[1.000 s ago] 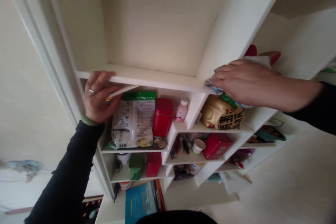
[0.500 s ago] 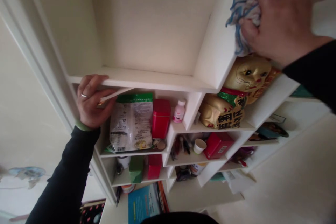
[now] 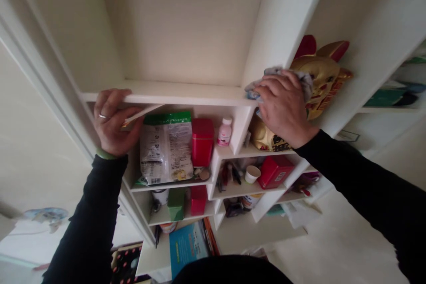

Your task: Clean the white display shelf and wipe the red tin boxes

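Note:
My left hand (image 3: 116, 122) is closed over the front edge of the upper shelf board (image 3: 186, 92), near its left end. A thin pale strip (image 3: 146, 111) pokes out between its thumb and fingers; whether it is gripped is unclear. Under my right hand (image 3: 282, 108) a crumpled white-and-blue cloth (image 3: 306, 83) is bunched, pressed where the shelf board meets the upright divider (image 3: 286, 22). The fingers are curled over the cloth. Just behind that hand stands a golden cat figurine (image 3: 314, 67), its lower part partly hidden.
Below the board stand a printed plastic bag (image 3: 166, 148), a red tin (image 3: 202, 142) and a pink bottle (image 3: 225, 132). Lower compartments hold a paper cup (image 3: 252, 174), a red box (image 3: 275, 172) and a green container (image 3: 175, 204). A blue book (image 3: 188, 246) lies at the bottom.
My right hand and the cloth have moved down and left, from high on the divider to its foot at the shelf corner. My left hand keeps its place on the board.

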`<action>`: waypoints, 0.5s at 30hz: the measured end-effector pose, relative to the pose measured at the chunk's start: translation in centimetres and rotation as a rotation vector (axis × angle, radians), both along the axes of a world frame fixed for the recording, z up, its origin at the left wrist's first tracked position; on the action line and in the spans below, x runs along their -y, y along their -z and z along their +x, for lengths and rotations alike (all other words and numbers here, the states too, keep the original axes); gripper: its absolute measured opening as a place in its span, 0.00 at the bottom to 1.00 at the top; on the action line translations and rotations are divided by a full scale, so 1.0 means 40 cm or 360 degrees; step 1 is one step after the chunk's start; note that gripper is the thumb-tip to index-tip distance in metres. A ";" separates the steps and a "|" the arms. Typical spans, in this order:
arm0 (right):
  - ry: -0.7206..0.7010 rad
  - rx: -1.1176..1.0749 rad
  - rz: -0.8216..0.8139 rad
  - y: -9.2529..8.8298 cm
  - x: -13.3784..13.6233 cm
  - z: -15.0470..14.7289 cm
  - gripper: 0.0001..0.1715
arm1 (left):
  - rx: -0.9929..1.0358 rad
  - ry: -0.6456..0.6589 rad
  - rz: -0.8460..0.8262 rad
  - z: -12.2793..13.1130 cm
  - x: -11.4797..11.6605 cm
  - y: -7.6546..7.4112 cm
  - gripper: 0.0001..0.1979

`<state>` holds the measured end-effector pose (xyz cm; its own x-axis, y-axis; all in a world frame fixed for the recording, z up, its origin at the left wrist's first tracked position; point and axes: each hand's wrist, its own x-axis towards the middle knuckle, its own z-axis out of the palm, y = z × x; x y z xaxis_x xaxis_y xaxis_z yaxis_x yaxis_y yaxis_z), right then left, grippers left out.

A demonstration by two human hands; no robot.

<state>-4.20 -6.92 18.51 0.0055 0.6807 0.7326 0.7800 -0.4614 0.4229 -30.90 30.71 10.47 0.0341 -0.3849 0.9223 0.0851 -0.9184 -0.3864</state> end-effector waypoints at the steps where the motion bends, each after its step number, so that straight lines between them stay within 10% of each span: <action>1: -0.0004 -0.0003 -0.0001 0.003 0.004 -0.004 0.22 | -0.0008 -0.0024 -0.0026 0.000 -0.003 0.003 0.10; 8: -0.0154 0.0088 -0.0012 -0.108 0.039 -0.039 0.23 | 0.0025 -0.0038 -0.0012 -0.002 0.013 0.008 0.11; 15: -0.0011 0.0547 -0.0887 -0.205 -0.004 0.075 0.14 | 0.0017 -0.0014 0.0020 -0.002 0.014 0.009 0.16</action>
<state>-1.20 -6.75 26.70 -0.1720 0.9580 0.2295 0.5602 -0.0965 0.8227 -30.98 30.14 10.10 0.0280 -0.3959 0.9179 0.0974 -0.9128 -0.3967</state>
